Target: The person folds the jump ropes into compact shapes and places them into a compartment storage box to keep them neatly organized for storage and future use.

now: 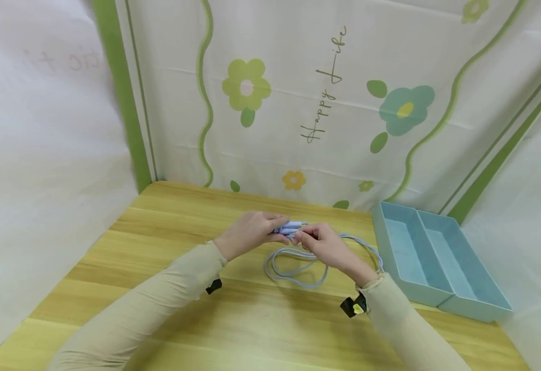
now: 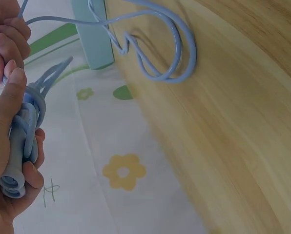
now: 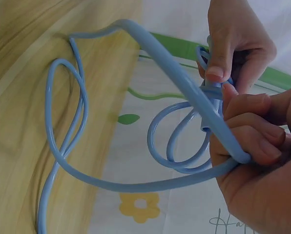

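A light blue jump rope is held between the two hands above the wooden table. My left hand grips its two handles side by side, with turns of cord wrapped around them. Close beside it, my right hand has its fingers curled round the cord, which loops out from the fist in the right wrist view. Both hands nearly touch at the fingertips. More of the cord lies in loose loops on the tabletop below and trails toward the right. Part of the wrapping is hidden behind the fingers.
A light blue tray with two long compartments stands on the right of the wooden table. Behind the table hangs a white curtain printed with flowers and lettering. White sheets hang at both sides.
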A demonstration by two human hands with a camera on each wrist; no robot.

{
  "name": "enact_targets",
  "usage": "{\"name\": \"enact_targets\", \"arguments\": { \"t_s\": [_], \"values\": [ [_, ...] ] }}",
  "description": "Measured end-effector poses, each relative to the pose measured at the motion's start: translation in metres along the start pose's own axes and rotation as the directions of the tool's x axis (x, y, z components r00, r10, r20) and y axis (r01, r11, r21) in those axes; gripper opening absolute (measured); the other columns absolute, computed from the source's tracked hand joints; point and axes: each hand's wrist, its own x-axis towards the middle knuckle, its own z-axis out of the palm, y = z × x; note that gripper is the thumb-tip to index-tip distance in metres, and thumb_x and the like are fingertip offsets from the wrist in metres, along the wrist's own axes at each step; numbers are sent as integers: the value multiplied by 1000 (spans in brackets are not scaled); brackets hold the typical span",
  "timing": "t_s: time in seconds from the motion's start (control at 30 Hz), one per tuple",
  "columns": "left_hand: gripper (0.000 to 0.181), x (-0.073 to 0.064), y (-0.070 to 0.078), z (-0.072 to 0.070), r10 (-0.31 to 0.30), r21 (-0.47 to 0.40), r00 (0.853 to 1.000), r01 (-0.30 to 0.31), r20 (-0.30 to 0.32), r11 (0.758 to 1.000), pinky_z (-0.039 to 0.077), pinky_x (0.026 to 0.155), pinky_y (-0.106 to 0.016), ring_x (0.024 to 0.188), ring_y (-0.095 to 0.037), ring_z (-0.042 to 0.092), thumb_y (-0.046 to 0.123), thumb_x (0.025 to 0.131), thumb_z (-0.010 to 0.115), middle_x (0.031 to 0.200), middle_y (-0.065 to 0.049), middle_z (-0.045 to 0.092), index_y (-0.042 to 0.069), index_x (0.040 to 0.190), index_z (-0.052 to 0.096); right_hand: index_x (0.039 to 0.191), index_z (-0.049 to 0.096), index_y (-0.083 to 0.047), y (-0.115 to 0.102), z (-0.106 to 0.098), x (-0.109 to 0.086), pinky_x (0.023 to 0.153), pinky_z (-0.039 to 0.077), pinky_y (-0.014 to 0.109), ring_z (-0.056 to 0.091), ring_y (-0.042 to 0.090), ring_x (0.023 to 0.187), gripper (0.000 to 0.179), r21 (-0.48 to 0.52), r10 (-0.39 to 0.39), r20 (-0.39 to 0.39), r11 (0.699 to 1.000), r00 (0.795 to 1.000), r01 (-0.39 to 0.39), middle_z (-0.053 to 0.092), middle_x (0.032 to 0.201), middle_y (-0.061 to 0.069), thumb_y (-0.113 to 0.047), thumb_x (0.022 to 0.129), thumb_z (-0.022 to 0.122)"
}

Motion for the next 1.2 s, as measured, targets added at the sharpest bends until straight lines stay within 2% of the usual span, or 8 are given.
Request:
{"name": "enact_targets", "arguments": {
  "t_s": [0.27, 0.5, 0.7, 0.8, 0.93, 1.0, 1.1, 1.2],
  "values": [
    [43, 0, -2, 1, -35, -48, 999, 33, -42, 998, 49, 55, -18, 65, -11, 66, 34, 86, 77, 96, -7, 74, 1, 114, 72, 90, 70, -6, -4, -3, 5, 45, 28, 25, 26, 12, 45, 30, 18, -35, 10, 999, 999, 35, 41, 57, 2, -13, 106, 46],
    [21, -1, -4, 1, 40, -82, 998, -43, -38, 996, 45, 53, -14, 59, -6, 60, 23, 88, 77, 84, -2, 72, 5, 97, 72, 91, 74, -7, -1, -10, 11, 43, 27, 25, 28, 11, 44, 27, -59, -74, 34, 995, 997, 76, 40, 55, 0, -18, 104, 53],
    [15, -7, -8, 4, 75, -198, 997, -74, 1, 977, 38, 48, -10, 52, -1, 49, 16, 88, 75, 67, 4, 62, 9, 82, 63, 95, 76, -6, -2, -17, 17, 52, 45, 26, 53, 12, 57, 11, -162, -169, 56, 971, 984, 176, 68, 77, 3, -15, 94, 70],
    [10, -8, -8, 3, 74, -258, 997, -64, 27, 964, 41, 51, -9, 56, 1, 52, 16, 89, 75, 71, 5, 65, 9, 86, 67, 97, 76, -7, -1, -19, 19, 52, 46, 26, 54, 10, 59, 8, -262, -313, 80, 909, 946, 323, 69, 83, -1, -12, 91, 72],
    [15, -8, -7, 2, 51, -333, 997, -30, 56, 942, 44, 53, -9, 61, 4, 57, 18, 90, 74, 79, 3, 69, 7, 101, 72, 94, 76, -5, 0, -18, 23, 50, 42, 23, 49, 5, 58, 5, -370, -546, 85, 759, 833, 535, 67, 82, -4, -5, 90, 72],
    [22, -6, -5, 1, 47, -355, 997, -25, 56, 935, 44, 52, -10, 59, 4, 56, 19, 90, 74, 78, 3, 69, 6, 107, 72, 91, 75, -4, 1, -18, 25, 51, 42, 21, 50, 4, 60, 4, -397, -613, 69, 707, 787, 585, 67, 82, -2, -5, 90, 72],
    [30, -1, -1, 1, 59, -361, 997, -37, 48, 932, 44, 52, -9, 58, 4, 56, 21, 89, 75, 77, 2, 69, 4, 113, 70, 88, 75, -4, 2, -18, 27, 50, 40, 18, 48, 3, 58, 4, -413, -656, 35, 678, 754, 608, 68, 80, -1, -4, 90, 72],
    [40, 4, 2, 0, 61, -375, 998, -43, 34, 926, 44, 54, -9, 59, 3, 58, 25, 88, 77, 79, 0, 71, 3, 121, 68, 88, 76, -5, 2, -20, 29, 49, 38, 17, 46, 2, 55, 5, -406, -673, -8, 678, 740, 613, 69, 78, -1, -1, 88, 73]
  ]
}}
